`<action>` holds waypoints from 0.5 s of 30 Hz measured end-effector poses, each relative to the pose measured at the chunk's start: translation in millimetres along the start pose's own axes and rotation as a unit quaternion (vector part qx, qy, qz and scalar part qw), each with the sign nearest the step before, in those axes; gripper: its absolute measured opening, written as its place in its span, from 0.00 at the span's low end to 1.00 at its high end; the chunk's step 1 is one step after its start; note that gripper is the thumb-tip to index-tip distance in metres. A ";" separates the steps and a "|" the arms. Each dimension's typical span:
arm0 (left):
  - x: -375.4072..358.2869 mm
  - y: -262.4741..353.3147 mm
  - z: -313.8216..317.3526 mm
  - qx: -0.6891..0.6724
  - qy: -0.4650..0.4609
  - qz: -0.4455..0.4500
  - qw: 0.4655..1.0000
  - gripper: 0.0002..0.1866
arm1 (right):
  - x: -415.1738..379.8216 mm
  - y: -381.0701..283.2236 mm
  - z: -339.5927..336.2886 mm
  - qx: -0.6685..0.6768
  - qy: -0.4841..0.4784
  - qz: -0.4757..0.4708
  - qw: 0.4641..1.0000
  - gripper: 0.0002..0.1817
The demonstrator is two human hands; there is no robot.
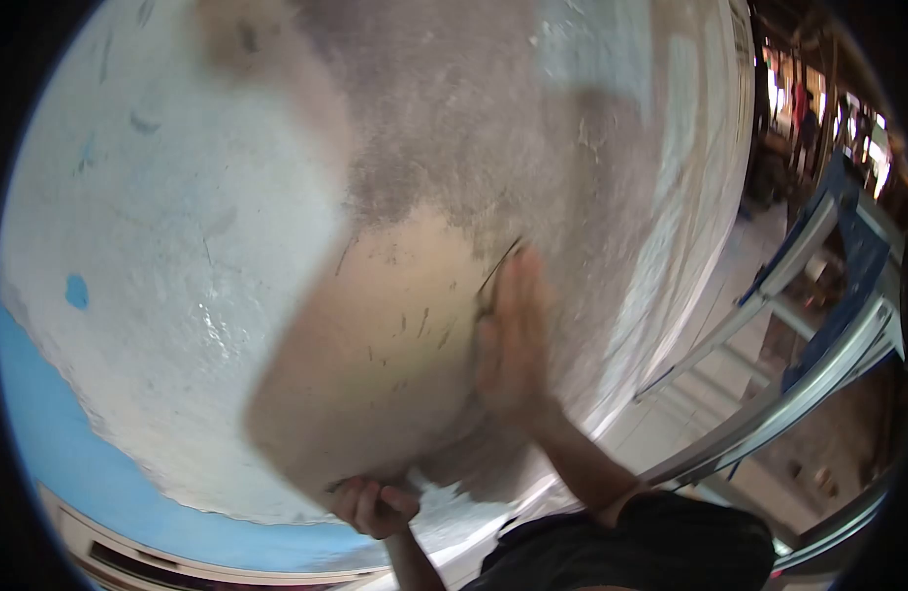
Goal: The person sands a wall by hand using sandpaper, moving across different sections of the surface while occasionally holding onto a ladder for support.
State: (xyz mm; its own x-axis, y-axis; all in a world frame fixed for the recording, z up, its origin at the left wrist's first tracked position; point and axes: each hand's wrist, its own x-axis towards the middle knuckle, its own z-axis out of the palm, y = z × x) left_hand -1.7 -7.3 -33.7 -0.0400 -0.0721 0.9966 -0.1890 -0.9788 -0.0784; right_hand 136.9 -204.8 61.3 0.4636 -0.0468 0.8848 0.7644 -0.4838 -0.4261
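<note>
A tan sheet-like piece [375,345] with short dark scratch marks lies against a scuffed, grey and whitish wall [454,108]. Curled fingers of my left hand [375,504] close on its lower corner, the thumb laid over the edge. My right hand [513,340], a little blurred, rests along the sheet's right side with the fingers stretched out flat. A thin dark line [500,266] runs beside those fingertips. Whatever is under the right palm is hidden.
A metal stepladder [789,315] with blue parts stands at the right, close to my right arm, on a pale tiled floor [715,295]. Blue paint [50,394] borders the wall at lower left. A person [807,123] and clutter appear far back.
</note>
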 end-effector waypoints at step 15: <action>5.3 6.0 2.0 0.031 -0.009 -0.011 0.999 0.08 | 34.4 11.7 -12.5 0.037 0.106 0.043 0.993 0.30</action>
State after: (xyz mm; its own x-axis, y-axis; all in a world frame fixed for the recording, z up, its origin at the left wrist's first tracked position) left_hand -1.0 -14.0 -28.8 -0.0182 -0.0527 0.9984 -0.1280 -0.9903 -0.0546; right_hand 156.3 -223.0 89.2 0.4297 -0.2716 0.8612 0.7611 -0.4043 -0.5072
